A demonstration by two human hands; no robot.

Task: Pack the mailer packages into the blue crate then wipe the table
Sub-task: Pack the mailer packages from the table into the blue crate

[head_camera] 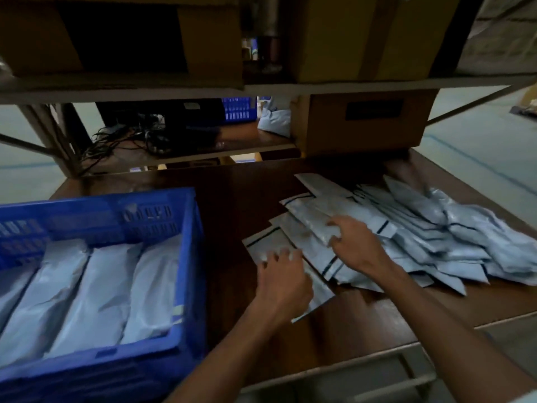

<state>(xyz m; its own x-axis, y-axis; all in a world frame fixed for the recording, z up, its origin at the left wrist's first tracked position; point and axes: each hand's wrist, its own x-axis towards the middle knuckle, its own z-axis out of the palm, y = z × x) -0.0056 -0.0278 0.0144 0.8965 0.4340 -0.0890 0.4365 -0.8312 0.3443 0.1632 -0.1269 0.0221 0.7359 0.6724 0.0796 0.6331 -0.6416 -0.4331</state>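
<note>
Packing partly done: packed mailers [101, 292] lay in blue crate [96, 203], pile of mailers [421, 228] waited on table [363, 315]. Right hand [360, 245] pinched top mailer [308, 219]; left hand [283, 280] touched near mailer [267, 245], grip unclear. No wiping yet.

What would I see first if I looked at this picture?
The bright blue crate at the left, with pale packed mailers lined up inside, stands out first. Then comes the messy heap of mailers on the brown table at the right, with the left hand and right hand both on it.
</note>
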